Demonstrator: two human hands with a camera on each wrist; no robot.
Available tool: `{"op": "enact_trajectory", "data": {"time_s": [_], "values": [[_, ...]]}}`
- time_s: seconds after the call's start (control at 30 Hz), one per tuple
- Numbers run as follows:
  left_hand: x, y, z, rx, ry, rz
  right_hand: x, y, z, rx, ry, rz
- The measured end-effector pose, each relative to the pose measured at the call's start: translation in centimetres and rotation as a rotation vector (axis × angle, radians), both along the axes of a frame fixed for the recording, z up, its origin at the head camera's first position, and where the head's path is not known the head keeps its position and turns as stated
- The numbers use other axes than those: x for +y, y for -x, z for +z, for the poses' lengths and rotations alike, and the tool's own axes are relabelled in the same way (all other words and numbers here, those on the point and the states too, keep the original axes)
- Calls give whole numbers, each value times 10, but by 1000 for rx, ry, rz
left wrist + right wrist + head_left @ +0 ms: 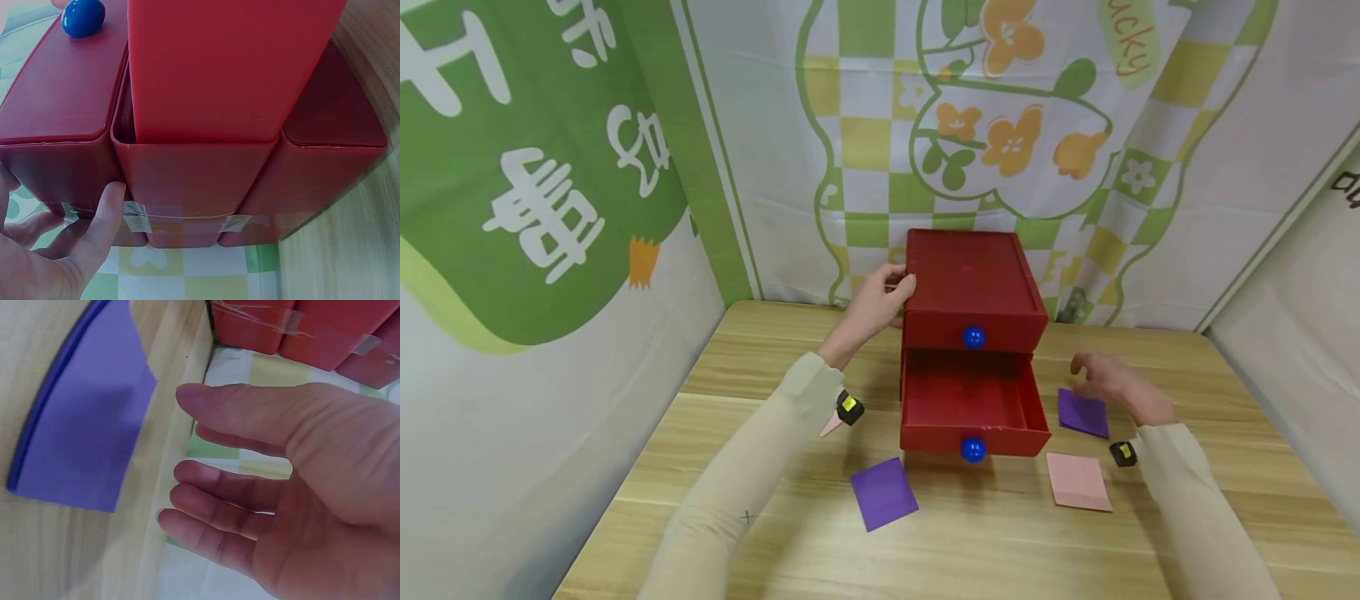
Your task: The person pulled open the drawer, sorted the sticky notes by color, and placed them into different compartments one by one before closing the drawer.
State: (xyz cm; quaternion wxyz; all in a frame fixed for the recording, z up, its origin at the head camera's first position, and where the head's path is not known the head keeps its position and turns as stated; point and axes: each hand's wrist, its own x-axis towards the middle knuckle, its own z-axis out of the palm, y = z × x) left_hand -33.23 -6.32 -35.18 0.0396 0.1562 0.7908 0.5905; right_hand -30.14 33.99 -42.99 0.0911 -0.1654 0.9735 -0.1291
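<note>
A red drawer cabinet [973, 267] with blue knobs stands at the back of the table. Its top drawer [925, 332] is closed; the open drawer [917, 437] below it is pulled out, with nothing seen inside. My left hand [876, 302] rests against the cabinet's upper left side. In the left wrist view, a fingertip of the left hand [69, 256] touches the side wall near clear tape. To the right of the cabinet, my right hand [1108, 383] hovers by a purple paper square [1084, 414]. Its fingers [212, 506] are loosely bent and hold nothing.
A second purple square [884, 494] lies left of the open drawer on the wooden table [985, 542]. One pink square [1078, 482] is at the right; another pink piece [832, 425] is partly hidden by the left sleeve. Patterned curtains [760, 167] enclose the table.
</note>
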Motion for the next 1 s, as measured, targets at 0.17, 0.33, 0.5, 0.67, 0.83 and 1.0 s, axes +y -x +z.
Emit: {"op": "enact_trajectory", "data": {"time_s": [0.17,0.33,0.5,0.67,0.83,1.0], "values": [[0,1,0,9,-11,4,1,3,-6,-79,-18,-34],[1,2,-2,6,-24,-3,1,4,-9,-175,-52,-80],[0,2,-2,4,-8,-3,1,6,-14,-193,-61,-76],[0,2,-2,5,-12,-5,2,6,-16,-178,-50,-47],[0,1,-1,8,-8,-9,1,6,-16,-179,-39,-36],[0,-1,0,11,3,-4,1,5,-17,-189,-22,-41]]}}
